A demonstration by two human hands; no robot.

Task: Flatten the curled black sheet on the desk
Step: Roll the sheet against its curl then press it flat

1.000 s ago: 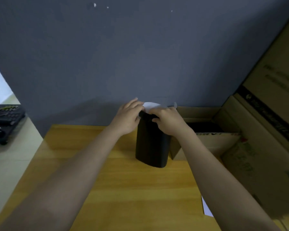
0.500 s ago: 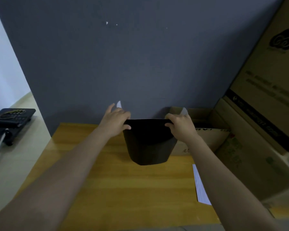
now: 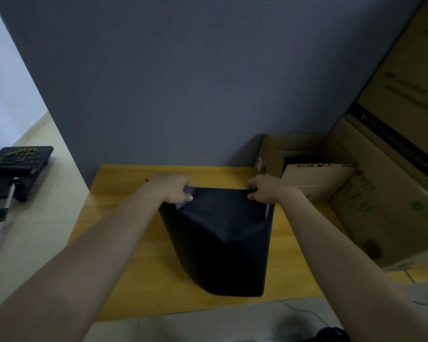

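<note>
Head view. The black sheet [image 3: 223, 240] lies near the middle of the wooden tabletop [image 3: 124, 245], partly unrolled: its far edge is raised and drawn taut between the two hands, while the body bulges upward in creases and the near end curves down toward the front edge of the tabletop. The left hand [image 3: 173, 188] has a clenched grip on the far left corner of the sheet, thumb on top. The right hand [image 3: 265, 190] has a pinching grip on the far right corner.

Step in hand, as judged: spreading the sheet open, with flattening not yet achieved. The next move appears to call for lowering the far edge onto the wood while keeping sideways tension, then pressing or smoothing toward the near end, where the curl looks strongest and likely to spring back.

Surroundings: an open cardboard box [image 3: 304, 166] stands just beside the right hand against the grey wall [image 3: 183, 82]; larger cartons [image 3: 393, 169] crowd the right side and limit room there. A dark device [image 3: 15, 161] sits well apart on the left, clear of the work.
</note>
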